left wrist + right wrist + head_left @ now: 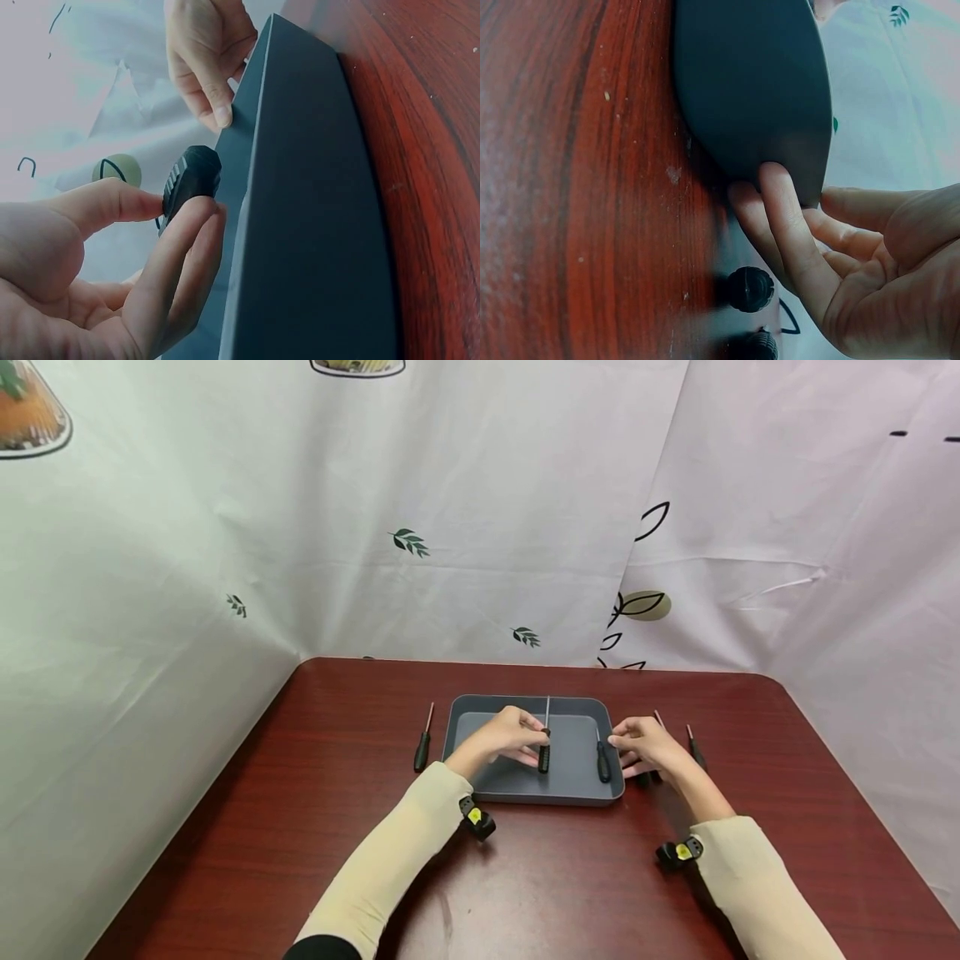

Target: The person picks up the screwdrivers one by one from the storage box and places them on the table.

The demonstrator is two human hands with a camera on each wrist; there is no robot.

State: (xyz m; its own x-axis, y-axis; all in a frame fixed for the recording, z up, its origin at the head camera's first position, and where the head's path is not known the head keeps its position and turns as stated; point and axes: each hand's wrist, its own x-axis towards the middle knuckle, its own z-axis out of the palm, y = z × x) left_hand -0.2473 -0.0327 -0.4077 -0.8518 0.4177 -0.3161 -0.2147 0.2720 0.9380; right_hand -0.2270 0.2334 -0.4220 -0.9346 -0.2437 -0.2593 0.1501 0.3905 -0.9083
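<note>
My left hand point(504, 733) pinches a screwdriver point(544, 756) by its black handle between thumb and fingers, over the grey tray point(540, 797). The shaft points to the far side. In the left wrist view the handle point(192, 180) is close to the tray wall point(315, 195). At the tray's right side, my right hand point(647, 745) grips the rim, thumb at the top edge and fingers point(780, 199) against the outer wall. A second black-handled screwdriver point(603, 763) lies inside the tray near that side.
Left of the tray a screwdriver point(422, 750) lies on the reddish-brown table point(360, 693). More screwdrivers lie to the right, one point(697, 748) beyond my right hand and others partly hidden by it. A white patterned cloth point(480, 593) hangs behind the table.
</note>
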